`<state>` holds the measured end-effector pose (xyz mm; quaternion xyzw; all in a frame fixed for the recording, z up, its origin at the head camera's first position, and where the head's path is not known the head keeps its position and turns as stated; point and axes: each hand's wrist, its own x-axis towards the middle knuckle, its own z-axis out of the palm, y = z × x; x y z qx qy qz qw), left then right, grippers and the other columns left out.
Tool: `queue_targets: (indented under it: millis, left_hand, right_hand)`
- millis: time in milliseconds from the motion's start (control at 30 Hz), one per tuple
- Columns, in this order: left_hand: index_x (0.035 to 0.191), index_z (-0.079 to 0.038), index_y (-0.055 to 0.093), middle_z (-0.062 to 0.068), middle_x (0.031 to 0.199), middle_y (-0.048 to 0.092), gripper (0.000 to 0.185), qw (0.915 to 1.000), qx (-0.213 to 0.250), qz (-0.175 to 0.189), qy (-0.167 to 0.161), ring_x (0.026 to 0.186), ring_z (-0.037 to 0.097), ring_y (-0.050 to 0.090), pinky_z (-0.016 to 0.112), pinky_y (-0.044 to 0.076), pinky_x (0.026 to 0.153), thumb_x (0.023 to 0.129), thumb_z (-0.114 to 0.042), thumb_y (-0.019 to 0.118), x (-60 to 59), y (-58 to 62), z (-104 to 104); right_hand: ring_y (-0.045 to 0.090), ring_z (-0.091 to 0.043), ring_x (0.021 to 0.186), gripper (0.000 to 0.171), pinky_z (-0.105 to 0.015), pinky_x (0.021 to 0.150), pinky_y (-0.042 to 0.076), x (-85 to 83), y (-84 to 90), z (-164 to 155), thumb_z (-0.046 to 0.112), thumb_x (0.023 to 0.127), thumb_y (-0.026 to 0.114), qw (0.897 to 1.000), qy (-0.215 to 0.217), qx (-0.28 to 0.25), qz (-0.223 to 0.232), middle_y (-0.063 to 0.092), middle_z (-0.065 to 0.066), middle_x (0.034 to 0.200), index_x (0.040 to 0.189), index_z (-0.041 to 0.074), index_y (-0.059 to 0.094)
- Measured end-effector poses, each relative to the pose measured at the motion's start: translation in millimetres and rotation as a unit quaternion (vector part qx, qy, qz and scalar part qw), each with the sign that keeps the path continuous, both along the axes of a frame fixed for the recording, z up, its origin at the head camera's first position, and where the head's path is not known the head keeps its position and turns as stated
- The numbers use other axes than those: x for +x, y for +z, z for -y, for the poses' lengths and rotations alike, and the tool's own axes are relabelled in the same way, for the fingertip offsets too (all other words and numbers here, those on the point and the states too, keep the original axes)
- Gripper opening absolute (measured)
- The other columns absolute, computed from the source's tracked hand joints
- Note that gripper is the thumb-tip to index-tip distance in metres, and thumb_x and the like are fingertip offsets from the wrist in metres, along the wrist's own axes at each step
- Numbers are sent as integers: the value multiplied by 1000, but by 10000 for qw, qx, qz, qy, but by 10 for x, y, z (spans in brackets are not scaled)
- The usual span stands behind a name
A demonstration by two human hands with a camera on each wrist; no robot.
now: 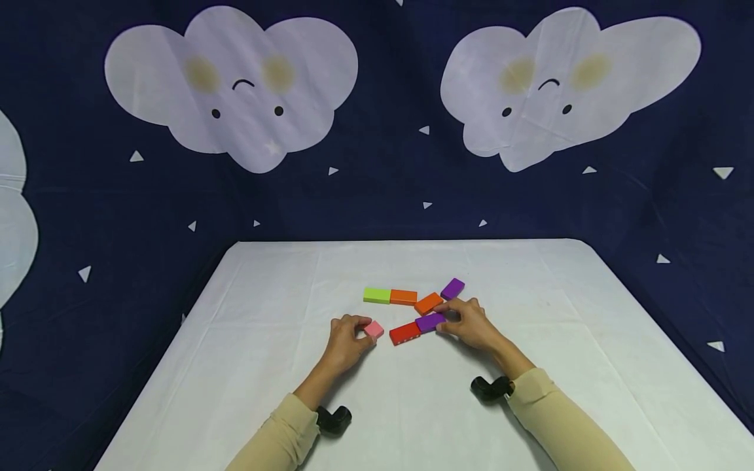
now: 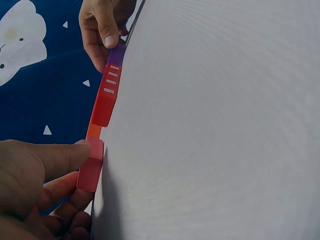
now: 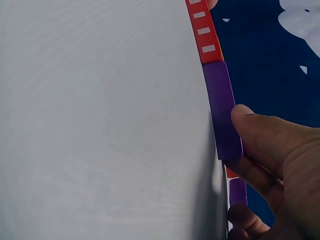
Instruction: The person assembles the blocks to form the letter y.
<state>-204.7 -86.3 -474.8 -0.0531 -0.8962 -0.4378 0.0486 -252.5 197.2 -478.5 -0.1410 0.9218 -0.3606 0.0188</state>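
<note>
My left hand pinches a small pink block between thumb and fingers, left of the red block and apart from it. In the left wrist view the thumb lies on the pink block's upper end. My right hand pinches the near purple block at its right end. That block's other end meets the red block, which has white marks along its near side. Behind them an orange block lies at a slant, close to a second purple block.
Farther back, a lime green block and another orange block lie end to end in a row. All rest on a white-covered table, with a dark blue cloud-patterned cloth behind it. Each wrist carries a black camera.
</note>
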Motion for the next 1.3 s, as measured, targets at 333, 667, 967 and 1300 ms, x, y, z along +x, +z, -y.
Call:
queue_targets:
  millis: [333,667,967,1300]
  left_hand:
    - [105,-1,68,11,95,64,32,9999,-66,-144,3,90,19,42,30,33,75,73,-4,73,9,3,0]
    - [104,0,68,11,94,63,33,9998,-22,-181,23,90,20,42,29,34,75,72,-4,73,17,0,6]
    - [103,1,69,12,92,64,32,9998,57,-150,136,88,19,43,28,34,72,71,-4,73,26,8,17]
    - [103,0,70,11,92,64,32,9997,127,-86,181,88,20,45,27,33,71,72,-5,73,36,40,10]
  right_hand:
    - [38,-26,98,37,-33,77,25,13,4,-3,23,77,75,10000,30,-52,26,60,-7,125,112,22,68]
    - [40,-26,97,36,-34,79,24,31,-7,-1,19,77,74,9995,221,-14,-239,54,-14,136,113,19,68]
    - [39,-23,95,33,-35,79,23,32,-14,-7,18,78,74,9996,217,-8,-189,61,-7,125,111,21,69]
    - [39,-22,92,30,-35,79,23,36,-27,-40,18,78,73,9990,201,-39,-385,64,-6,119,108,19,69]
